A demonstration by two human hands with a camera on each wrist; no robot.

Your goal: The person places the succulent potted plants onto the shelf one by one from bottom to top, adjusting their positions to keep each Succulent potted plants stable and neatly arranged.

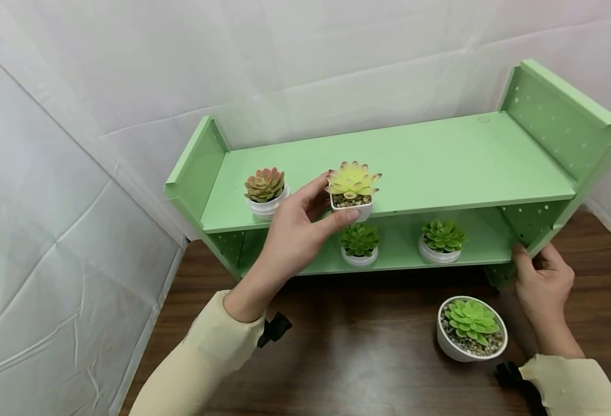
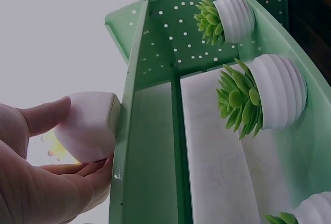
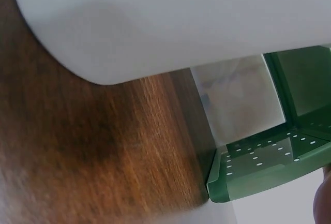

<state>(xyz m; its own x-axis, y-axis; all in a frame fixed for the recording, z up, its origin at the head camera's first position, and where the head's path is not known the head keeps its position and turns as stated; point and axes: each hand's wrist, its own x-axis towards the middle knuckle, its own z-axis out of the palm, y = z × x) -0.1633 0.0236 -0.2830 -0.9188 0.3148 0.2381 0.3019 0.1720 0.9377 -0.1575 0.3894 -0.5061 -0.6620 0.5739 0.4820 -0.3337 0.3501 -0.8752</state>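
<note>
My left hand [image 1: 297, 231] grips a small square white pot [image 2: 88, 125] holding a yellow succulent [image 1: 353, 180] with dark-tipped leaves. The pot is at the front edge of the green shelf's [image 1: 440, 156] upper board; whether it rests there I cannot tell. To its left on that board sits a reddish succulent [image 1: 265, 186] in a round white pot, partly behind the left hand. At the right end, my right hand [image 1: 544, 286] holds the shelf's side panel low down, thumb in front; in the right wrist view only a fingertip [image 3: 323, 200] shows.
On the lower board stand green succulents in ribbed white pots, one in the middle [image 1: 360, 244], another to the right [image 1: 442, 240], and a third [image 2: 313, 213] cut off in the left wrist view. A larger potted succulent [image 1: 472, 329] stands on the brown wooden table [image 1: 357, 358].
</note>
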